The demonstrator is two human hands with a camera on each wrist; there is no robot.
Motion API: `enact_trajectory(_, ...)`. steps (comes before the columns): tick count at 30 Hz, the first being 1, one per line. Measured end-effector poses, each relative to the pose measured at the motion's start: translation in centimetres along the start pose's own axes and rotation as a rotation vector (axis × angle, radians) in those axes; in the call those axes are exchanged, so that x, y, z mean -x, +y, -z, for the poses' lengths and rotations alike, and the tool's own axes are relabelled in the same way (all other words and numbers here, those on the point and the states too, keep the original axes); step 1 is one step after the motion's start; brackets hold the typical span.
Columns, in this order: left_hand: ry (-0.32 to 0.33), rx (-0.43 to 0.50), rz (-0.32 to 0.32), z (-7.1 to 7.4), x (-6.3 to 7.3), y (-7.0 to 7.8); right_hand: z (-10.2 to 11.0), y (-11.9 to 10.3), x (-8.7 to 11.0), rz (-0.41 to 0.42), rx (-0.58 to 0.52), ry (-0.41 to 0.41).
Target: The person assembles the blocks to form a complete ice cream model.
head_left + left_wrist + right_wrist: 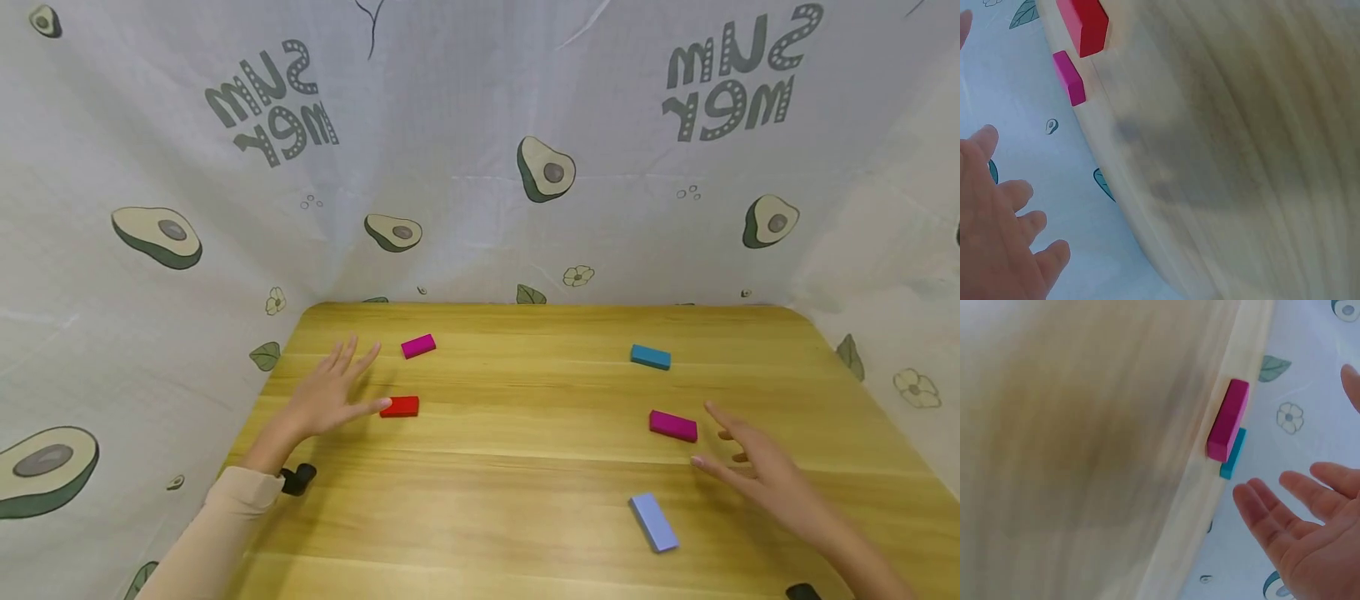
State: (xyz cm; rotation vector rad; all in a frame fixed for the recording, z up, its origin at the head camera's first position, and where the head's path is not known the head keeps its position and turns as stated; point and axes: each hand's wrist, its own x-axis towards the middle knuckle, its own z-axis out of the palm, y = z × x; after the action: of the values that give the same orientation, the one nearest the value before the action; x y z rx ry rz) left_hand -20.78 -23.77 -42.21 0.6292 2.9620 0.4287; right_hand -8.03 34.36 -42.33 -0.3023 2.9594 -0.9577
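My left hand (326, 400) hovers over the left side of the table, fingers spread and holding nothing. In the head view its thumb tip overlaps the left end of a red block (403, 407); whether they touch I cannot tell. Beyond that block lies a magenta block (418, 346). On the right, my right hand (757, 467) is held with thumb and fingers apart, nothing between them. Just left of its fingertips is another magenta block (672, 426), also visible in the right wrist view with the blue block (1233, 454) behind it.
A periwinkle block (654, 522) lies near the front right, closer to me than the magenta one. The wooden table (510, 483) is bordered at the back and sides by a white cloth (450, 108) printed with avocados. Dark straps show at both wrists.
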Motion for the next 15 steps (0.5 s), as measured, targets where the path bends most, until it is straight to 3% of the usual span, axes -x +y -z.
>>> enact_trajectory(4, 0.000, 0.001, -0.025, -0.4, 0.2, -0.1, -0.7, -0.2, 1.0, 0.000, 0.006, 0.039)
enact_trajectory(11, -0.017, 0.044, -0.049, -0.8, 0.7, -0.3, -2.5, 0.0, 2.2, 0.127, -0.051, 0.177)
enact_trajectory(15, -0.027, 0.088, -0.074, -1.0, 0.8, -0.6, -3.1, 0.1, 2.8, 0.159, -0.141, 0.171)
